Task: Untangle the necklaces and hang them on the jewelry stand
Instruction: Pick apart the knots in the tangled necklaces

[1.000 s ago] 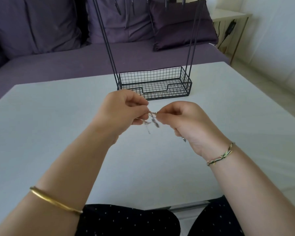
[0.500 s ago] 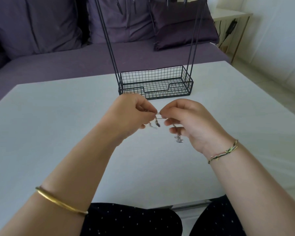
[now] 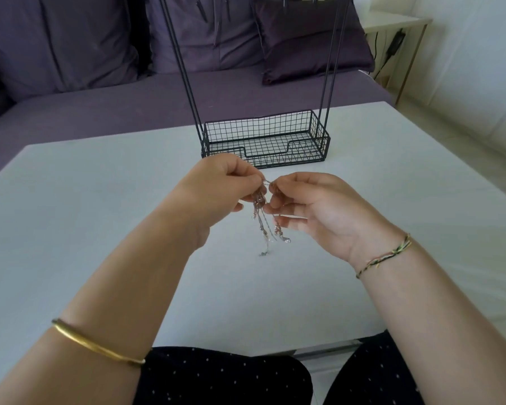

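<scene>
- Left hand [image 3: 216,188] and right hand [image 3: 310,203] both pinch the tangled necklaces [image 3: 260,211] above the table [image 3: 100,214].
- Chain ends dangle, seemingly clear of it.
- Jewelry stand [image 3: 265,141] sits just beyond.

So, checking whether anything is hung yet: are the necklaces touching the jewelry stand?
Apart. The head view shows the necklaces dangling from the left hand and right hand, with table between them and the jewelry stand.
</scene>
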Action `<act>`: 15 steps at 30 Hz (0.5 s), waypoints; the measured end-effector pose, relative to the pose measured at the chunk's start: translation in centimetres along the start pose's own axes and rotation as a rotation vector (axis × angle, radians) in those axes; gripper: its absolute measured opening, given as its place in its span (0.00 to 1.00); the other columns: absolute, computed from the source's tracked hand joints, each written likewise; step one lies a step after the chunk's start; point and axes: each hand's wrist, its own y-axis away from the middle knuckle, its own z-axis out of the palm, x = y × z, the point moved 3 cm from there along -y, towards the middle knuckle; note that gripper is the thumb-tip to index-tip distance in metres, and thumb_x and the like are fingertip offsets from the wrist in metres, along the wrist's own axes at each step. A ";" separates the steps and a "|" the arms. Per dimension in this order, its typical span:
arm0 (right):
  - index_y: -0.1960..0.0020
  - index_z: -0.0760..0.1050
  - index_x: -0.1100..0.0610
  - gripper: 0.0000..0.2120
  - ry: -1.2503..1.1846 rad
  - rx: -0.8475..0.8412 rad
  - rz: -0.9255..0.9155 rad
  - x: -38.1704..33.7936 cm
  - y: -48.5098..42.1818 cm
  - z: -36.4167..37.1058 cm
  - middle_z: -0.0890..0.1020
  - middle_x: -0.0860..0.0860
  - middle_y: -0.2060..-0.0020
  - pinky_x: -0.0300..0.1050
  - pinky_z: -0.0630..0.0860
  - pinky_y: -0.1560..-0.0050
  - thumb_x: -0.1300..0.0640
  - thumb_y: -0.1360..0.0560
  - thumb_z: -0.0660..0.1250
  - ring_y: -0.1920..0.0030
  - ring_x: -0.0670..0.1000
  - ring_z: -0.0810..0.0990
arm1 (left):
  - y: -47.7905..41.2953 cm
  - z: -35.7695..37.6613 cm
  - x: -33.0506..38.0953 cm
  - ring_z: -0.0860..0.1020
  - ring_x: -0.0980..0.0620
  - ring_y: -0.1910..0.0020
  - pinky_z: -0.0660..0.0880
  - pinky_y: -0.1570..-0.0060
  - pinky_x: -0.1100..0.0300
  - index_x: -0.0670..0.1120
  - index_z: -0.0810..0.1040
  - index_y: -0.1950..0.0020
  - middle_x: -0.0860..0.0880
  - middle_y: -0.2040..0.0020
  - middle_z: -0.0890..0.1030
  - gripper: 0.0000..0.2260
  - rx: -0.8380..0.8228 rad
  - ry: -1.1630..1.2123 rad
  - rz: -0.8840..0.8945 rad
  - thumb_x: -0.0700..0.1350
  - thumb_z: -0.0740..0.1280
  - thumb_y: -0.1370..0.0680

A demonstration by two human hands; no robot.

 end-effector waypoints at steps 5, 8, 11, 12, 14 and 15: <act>0.64 0.74 0.59 0.11 0.015 0.044 -0.031 0.0 -0.1 0.0 0.75 0.52 0.70 0.50 0.71 0.54 0.64 0.23 0.63 0.64 0.52 0.78 | -0.1 0.1 0.2 0.78 0.53 0.62 0.75 0.53 0.57 0.44 0.77 0.57 0.49 0.62 0.80 0.05 0.008 0.061 -0.054 0.38 0.64 0.22; 0.63 0.74 0.59 0.11 0.098 0.067 -0.058 0.1 -0.2 0.0 0.75 0.52 0.70 0.49 0.72 0.55 0.65 0.22 0.62 0.63 0.52 0.78 | -0.1 0.4 0.4 0.77 0.51 0.67 0.74 0.54 0.56 0.43 0.75 0.60 0.47 0.66 0.78 0.06 0.027 0.106 -0.070 0.38 0.62 0.23; 0.61 0.73 0.58 0.10 0.163 0.075 -0.079 0.2 -0.3 0.0 0.77 0.51 0.70 0.48 0.72 0.55 0.65 0.22 0.60 0.63 0.51 0.79 | -0.2 0.7 0.5 0.77 0.48 0.64 0.75 0.52 0.53 0.43 0.74 0.64 0.45 0.66 0.77 0.11 0.052 0.100 -0.065 0.36 0.60 0.23; 0.61 0.73 0.58 0.10 0.172 0.074 -0.077 0.2 -0.4 0.0 0.77 0.50 0.70 0.47 0.73 0.55 0.64 0.22 0.60 0.63 0.51 0.79 | -0.3 0.7 0.4 0.78 0.48 0.63 0.76 0.51 0.53 0.43 0.75 0.65 0.45 0.66 0.78 0.11 0.062 0.105 -0.068 0.36 0.59 0.23; 0.61 0.73 0.57 0.10 0.168 0.067 -0.067 0.2 -0.4 -0.1 0.77 0.49 0.72 0.48 0.73 0.54 0.64 0.22 0.60 0.64 0.51 0.80 | -0.3 0.7 0.4 0.79 0.49 0.61 0.75 0.54 0.54 0.43 0.76 0.66 0.46 0.67 0.80 0.13 0.068 0.127 -0.078 0.36 0.59 0.23; 0.61 0.73 0.57 0.11 0.156 0.065 -0.065 0.2 -0.4 -0.1 0.77 0.49 0.73 0.48 0.74 0.54 0.64 0.21 0.60 0.65 0.51 0.80 | -0.3 0.8 0.4 0.78 0.49 0.62 0.75 0.55 0.56 0.43 0.76 0.66 0.47 0.68 0.80 0.13 0.066 0.138 -0.079 0.36 0.59 0.23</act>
